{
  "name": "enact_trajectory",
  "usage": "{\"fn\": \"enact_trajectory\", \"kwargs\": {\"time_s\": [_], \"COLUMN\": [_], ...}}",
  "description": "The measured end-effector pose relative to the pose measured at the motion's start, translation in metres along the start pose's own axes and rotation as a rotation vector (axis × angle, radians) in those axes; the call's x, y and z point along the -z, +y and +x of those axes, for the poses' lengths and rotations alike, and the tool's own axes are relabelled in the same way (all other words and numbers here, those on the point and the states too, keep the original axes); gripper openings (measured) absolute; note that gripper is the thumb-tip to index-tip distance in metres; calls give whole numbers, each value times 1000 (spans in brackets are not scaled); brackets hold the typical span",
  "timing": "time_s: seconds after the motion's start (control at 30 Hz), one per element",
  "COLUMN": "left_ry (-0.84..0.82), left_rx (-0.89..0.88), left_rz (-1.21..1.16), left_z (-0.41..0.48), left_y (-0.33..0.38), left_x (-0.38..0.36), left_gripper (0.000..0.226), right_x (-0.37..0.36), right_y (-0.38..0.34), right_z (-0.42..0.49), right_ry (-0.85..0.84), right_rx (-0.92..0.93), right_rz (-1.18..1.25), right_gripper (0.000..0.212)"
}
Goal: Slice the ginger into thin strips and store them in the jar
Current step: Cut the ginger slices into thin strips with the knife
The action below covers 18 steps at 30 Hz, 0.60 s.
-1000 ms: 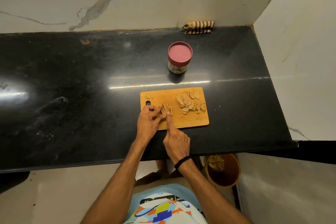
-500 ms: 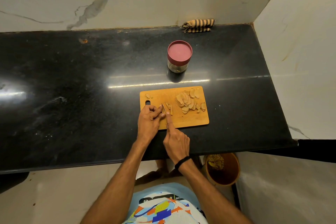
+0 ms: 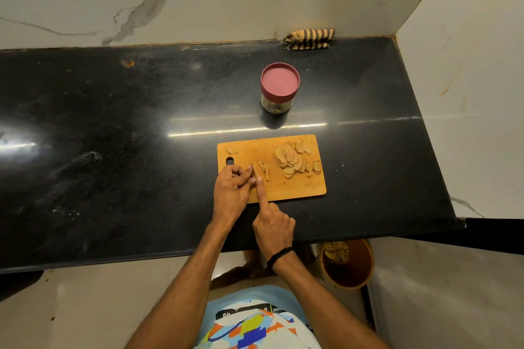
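The ginger [image 3: 295,159] lies as pale flat slices heaped on the board's [image 3: 297,190] right, with a few strips [image 3: 263,168] mid-board. Strip-cutting seems in hand: the left hand [image 3: 231,190] pinches a piece, and the right hand [image 3: 273,225] curls round a knife [image 3: 254,170] (barely visible), forefinger straight. Next calls for narrow, even cuts. The jar [image 3: 279,88] stands lidded behind the board.

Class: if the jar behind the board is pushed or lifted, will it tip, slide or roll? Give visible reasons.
The jar looks squat and upright, so tipping or rolling seems unlikely. The counter is glossy, so a push would probably slide it. Its lid is on, so lifting should spill nothing.
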<state>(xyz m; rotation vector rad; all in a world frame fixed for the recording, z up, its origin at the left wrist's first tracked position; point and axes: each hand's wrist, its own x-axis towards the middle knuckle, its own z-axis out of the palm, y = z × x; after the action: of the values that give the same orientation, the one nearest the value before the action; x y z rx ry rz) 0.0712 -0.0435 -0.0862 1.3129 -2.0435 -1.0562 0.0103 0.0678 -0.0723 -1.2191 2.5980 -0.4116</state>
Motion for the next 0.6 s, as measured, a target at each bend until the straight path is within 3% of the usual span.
{"fn": "enact_trajectory", "kwargs": {"time_s": [0.27,0.6], "left_ry": [23,39], "left_rx": [12,12], "left_rz": [-42,-25], "left_z": [-2,0], "left_y": [2,-5], "left_x": [-3,-7], "left_gripper": [11,18], "right_x": [1,6], "right_y": [-3,4], "right_z": [-2,-12], "right_ry": [15,-42], "right_rx": [-6,-36], "right_rz": [-87,-98], "right_gripper": [89,92]}}
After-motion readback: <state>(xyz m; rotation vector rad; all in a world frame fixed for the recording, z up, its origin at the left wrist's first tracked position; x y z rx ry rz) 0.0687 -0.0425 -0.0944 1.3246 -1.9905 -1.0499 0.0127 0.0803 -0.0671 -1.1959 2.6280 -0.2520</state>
